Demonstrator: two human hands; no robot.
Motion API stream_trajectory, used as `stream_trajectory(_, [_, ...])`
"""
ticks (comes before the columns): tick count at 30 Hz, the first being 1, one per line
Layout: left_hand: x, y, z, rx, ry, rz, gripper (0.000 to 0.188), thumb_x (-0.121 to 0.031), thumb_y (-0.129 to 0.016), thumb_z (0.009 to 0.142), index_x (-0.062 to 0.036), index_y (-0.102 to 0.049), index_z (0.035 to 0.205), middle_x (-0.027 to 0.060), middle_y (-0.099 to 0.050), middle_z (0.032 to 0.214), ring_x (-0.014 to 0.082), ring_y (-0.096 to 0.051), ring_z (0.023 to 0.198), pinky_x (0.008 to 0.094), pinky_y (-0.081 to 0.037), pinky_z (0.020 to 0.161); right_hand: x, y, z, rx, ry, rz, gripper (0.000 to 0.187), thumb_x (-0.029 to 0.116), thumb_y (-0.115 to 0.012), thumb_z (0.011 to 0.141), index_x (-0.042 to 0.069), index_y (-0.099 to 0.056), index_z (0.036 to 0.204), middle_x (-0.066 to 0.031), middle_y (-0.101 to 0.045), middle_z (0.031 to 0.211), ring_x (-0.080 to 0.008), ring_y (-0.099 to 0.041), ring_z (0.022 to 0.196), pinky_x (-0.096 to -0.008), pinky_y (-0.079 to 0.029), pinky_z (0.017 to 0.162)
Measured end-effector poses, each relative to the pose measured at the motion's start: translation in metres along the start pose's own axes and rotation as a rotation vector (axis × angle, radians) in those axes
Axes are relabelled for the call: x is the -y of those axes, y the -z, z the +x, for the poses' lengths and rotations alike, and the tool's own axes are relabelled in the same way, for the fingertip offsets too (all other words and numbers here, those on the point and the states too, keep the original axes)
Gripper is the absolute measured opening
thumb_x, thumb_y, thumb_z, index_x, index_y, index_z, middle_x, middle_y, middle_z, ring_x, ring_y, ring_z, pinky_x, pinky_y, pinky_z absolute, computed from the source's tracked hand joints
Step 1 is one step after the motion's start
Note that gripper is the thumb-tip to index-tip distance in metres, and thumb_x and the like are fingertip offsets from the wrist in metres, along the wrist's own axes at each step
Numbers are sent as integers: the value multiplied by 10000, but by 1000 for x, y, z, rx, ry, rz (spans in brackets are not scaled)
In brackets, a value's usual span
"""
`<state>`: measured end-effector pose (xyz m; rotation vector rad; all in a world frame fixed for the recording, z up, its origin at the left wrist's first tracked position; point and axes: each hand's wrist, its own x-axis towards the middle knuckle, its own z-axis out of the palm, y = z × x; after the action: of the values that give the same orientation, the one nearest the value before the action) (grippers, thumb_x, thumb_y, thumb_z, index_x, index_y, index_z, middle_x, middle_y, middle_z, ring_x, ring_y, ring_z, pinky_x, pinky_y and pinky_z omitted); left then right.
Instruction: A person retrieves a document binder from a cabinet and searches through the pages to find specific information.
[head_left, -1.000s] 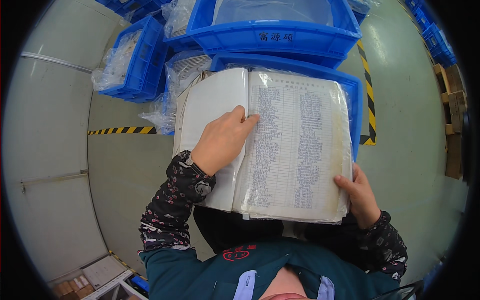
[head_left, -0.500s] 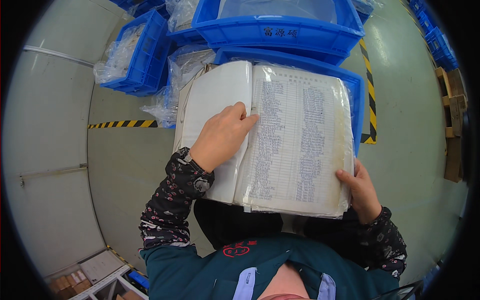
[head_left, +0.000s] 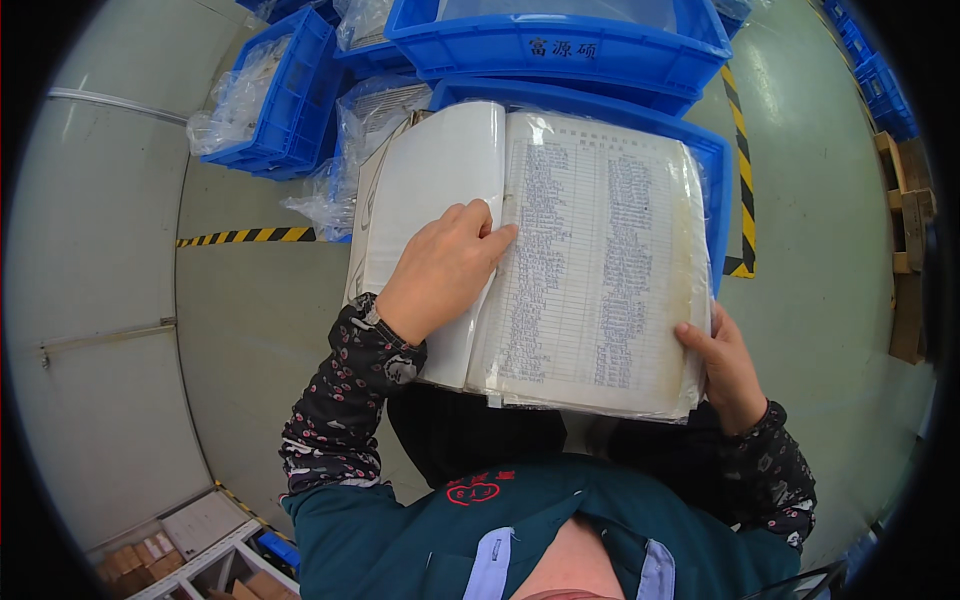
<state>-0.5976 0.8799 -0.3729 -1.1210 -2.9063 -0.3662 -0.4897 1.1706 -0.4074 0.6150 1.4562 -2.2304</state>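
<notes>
A thick binder of clear plastic sleeves [head_left: 590,385] lies open in front of me. Its right page [head_left: 625,300] holds a ruled table with two columns of blue handwriting, while the left side [head_left: 440,160] is a blank white sheet. My left hand [head_left: 445,265] rests on that sheet beside the fold, fingers curled, one digit stretched to the start of the written rows. Its fingertips are partly hidden, so I cannot tell whether it pinches anything. My right hand [head_left: 725,365] grips the binder's lower right edge, thumb on top and fingers underneath.
Beyond and partly under the binder is a blue crate [head_left: 715,200]; a larger blue crate [head_left: 560,50] sits behind it. Stacked crates [head_left: 300,100] with plastic-wrapped contents stand at left. Striped floor tape [head_left: 745,170] and wooden pallets [head_left: 908,220] are on the right.
The binder has shifted slightly away from me, my right hand moving with it. My left hand stays almost in place, so its pointing digit now meets the page a little lower.
</notes>
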Motion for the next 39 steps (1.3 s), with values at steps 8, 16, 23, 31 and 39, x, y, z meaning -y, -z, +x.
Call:
stream_trajectory(8, [-7,4,-10,52,31,-21,251,-63,-615,741,-83,-636,990,59,-471,798,204,-506,759,295,-457,657,-1,1,0,0,0,-7,446,74,-592,819,-47,-397,1201,-130,-543,1130,-176,-544,1003,-303,-425,895])
stream_trajectory(16, [-12,8,-20,61,5,-36,251,-64,-621,734,-87,-635,984,58,-470,787,203,-503,753,296,-457,642,0,2,1,-2,-21,-9,459,72,-597,815,-48,-386,1205,-135,-540,1132,-185,-545,1008,-305,-427,898])
stream_trajectory(23, [-18,9,-31,68,-16,-69,271,-58,-626,725,-91,-631,994,56,-472,785,202,-503,745,294,-456,635,0,1,1,5,-3,-14,446,79,-598,816,-49,-398,1194,-137,-544,1122,-181,-548,1002,-303,-429,892])
stream_trajectory(31, [-19,8,-32,54,-21,-67,284,-48,-622,720,-80,-628,1003,60,-473,776,201,-505,737,290,-458,637,-1,3,1,5,5,-29,460,87,-607,811,-53,-399,1197,-139,-544,1125,-176,-547,999,-303,-423,895])
stream_trajectory(39, [-19,8,-32,74,-18,-73,307,-33,-606,722,-83,-619,1025,64,-470,776,202,-505,741,293,-458,640,-1,1,1,18,6,-20,449,78,-588,819,-51,-393,1202,-134,-541,1131,-180,-544,1005,-306,-420,899])
